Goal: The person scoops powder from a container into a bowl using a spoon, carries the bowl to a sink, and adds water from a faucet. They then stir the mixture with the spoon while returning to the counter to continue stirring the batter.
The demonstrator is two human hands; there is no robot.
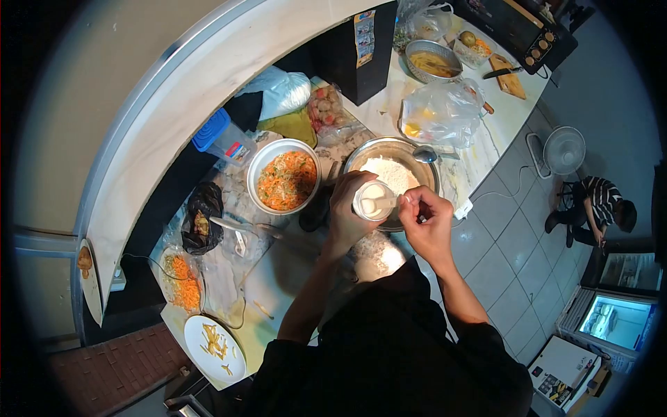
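Our left hand (pixel 347 208) wraps small white cup (pixel 374 201), tilted over metal bowl (pixel 417 156) of flour so contents land inside. Our right hand (pixel 425 221), fingers pinched at cup's rim, scrapes something out. Bowl of shredded carrot salad (pixel 286 179) beside.

Kitchen, marble counter (pixel 479 149) crowded with food bowls, countertop oven (pixel 517 28) (far end), tiled floor (pixel 507 264)

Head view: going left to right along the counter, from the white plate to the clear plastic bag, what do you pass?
White plate → black bag → bowl of shredded vegetables → left hand holding a small white cup → right hand → clear plastic bag.
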